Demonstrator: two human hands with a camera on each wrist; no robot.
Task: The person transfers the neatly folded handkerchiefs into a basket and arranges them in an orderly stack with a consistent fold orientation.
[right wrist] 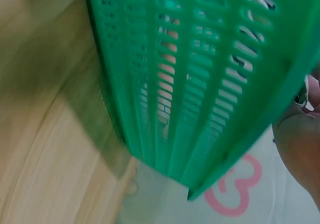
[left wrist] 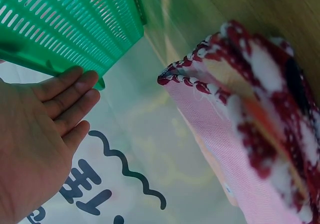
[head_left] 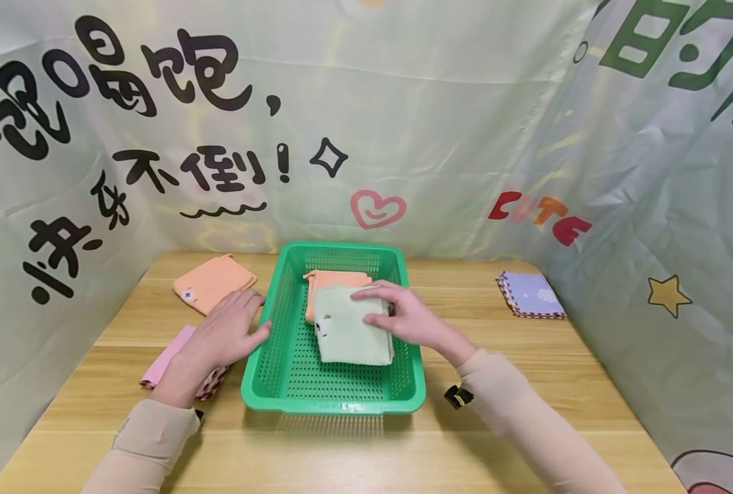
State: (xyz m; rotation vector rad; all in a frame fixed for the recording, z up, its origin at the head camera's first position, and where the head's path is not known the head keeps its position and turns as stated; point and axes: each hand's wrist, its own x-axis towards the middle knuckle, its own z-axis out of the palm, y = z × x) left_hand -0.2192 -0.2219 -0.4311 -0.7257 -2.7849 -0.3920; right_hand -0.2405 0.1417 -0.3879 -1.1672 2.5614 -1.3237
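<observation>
My right hand (head_left: 406, 315) holds a folded pale green cloth (head_left: 348, 336) by its right side, inside a green plastic basket (head_left: 334, 406). Small dark embroidered marks show near the cloth's left edge. Behind and partly under it is a folded orange cloth (head_left: 335, 278), also within the basket. My left hand (head_left: 227, 329) lies at the basket's left rim with fingers extended. In the left wrist view, the left fingers (left wrist: 75, 101) are straight and close together at the basket's rim. The basket wall hides most of the right hand's grip in the right wrist view.
Left of the basket lie another orange cloth (head_left: 212, 280) and a pink cloth (head_left: 167, 357) with red-and-white patterned edging, partly behind my left arm. A folded lavender cloth (head_left: 530, 293) with a checked border lies at the wooden table's (head_left: 496, 439) far right. Printed fabric (head_left: 453, 137) hangs around the table.
</observation>
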